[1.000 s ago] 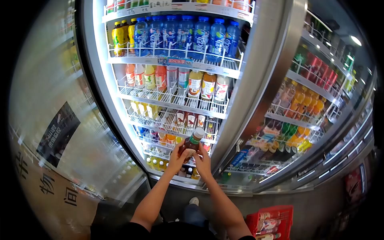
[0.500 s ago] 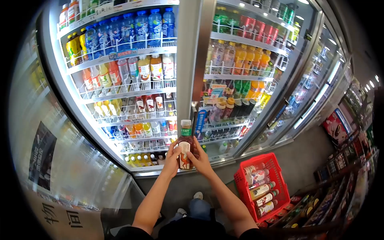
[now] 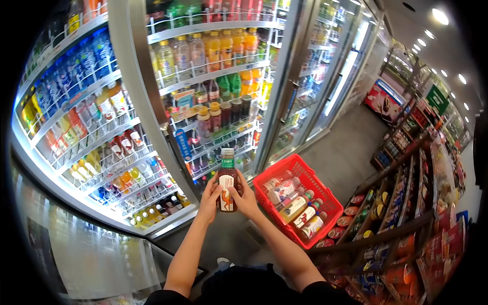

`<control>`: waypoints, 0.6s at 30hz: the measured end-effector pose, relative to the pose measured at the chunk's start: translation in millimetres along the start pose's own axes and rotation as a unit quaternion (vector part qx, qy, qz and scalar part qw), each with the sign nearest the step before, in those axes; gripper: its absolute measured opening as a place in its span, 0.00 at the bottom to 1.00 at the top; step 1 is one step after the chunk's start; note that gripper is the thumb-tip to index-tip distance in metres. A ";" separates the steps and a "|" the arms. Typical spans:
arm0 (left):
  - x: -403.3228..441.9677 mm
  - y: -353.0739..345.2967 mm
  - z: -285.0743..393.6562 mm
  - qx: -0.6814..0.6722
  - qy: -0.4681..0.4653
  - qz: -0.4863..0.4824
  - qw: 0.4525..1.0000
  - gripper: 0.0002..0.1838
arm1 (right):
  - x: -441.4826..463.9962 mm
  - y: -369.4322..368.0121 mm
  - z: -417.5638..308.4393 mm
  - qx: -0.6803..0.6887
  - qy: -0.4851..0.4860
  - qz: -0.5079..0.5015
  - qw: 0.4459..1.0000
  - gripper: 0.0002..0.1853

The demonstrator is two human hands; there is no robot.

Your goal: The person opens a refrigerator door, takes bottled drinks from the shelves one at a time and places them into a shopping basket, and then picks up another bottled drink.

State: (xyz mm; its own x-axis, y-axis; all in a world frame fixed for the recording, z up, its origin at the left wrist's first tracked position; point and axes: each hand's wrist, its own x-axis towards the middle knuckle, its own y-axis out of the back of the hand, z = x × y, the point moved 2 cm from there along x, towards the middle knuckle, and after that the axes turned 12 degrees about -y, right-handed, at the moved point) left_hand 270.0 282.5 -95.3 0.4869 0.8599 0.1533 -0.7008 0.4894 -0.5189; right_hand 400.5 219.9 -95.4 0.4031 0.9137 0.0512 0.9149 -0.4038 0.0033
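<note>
Between my two hands stands an upright bottle of dark tea (image 3: 227, 184), with a clear cap, a green neck band and a pale label facing me. My left hand (image 3: 209, 201) is closed around its left side, thumb on the label. From the right, my right hand (image 3: 244, 200) grips it the same way. To the right of my hands is a red shopping basket (image 3: 325, 201) with several drink bottles lying in it, among them a bottle of yellowish drink (image 3: 295, 207).
An open glass door (image 3: 81, 254) is at lower left, beside the lit fridge shelves (image 3: 96, 122). A closed glass-door fridge (image 3: 213, 76) stands ahead. Packed snack shelves (image 3: 391, 208) line the right side. Grey floor (image 3: 343, 147) runs between them.
My view has turned to the right, so the fridges shift left and the basket appears nearer the middle. Both hands still hold the tea bottle.
</note>
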 end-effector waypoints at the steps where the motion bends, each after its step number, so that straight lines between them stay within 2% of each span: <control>1: 2.3 -11.0 -8.3 0.002 0.011 -0.012 1.000 0.29 | -2.7 13.1 2.4 0.005 -0.007 0.010 1.000 0.37; 5: -0.5 -64.8 -37.9 0.018 0.020 -0.072 0.997 0.33 | -21.7 68.2 13.1 0.046 -0.035 0.039 0.998 0.37; 7: -2.3 -86.2 -58.9 0.011 0.039 -0.083 0.996 0.33 | -36.8 94.8 5.3 0.020 -0.036 0.069 0.997 0.36; 10: -7.2 -117.3 -84.5 0.012 0.060 -0.106 0.992 0.31 | -58.3 130.0 7.4 0.044 -0.096 0.097 0.990 0.35; 13: -17.5 -149.8 -101.4 -0.001 0.096 -0.110 0.989 0.31 | -79.4 161.6 7.9 0.050 -0.053 0.136 0.988 0.34; 17: -30.2 -181.2 -147.6 -0.029 0.098 -0.148 0.984 0.30 | -110.4 203.8 16.2 0.011 -0.044 0.193 0.980 0.34; 18: -36.0 -195.4 -146.8 -0.038 0.120 -0.161 0.979 0.30 | -117.4 214.0 24.8 0.026 -0.084 0.203 0.975 0.34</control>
State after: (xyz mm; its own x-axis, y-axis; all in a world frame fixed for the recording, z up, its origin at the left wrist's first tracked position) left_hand 466.0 134.7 -122.9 0.7906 0.6001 0.1219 -0.4549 0.7088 -0.5391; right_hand 549.6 27.4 -125.5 0.7267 0.6752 -0.1265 0.6771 -0.7351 -0.0338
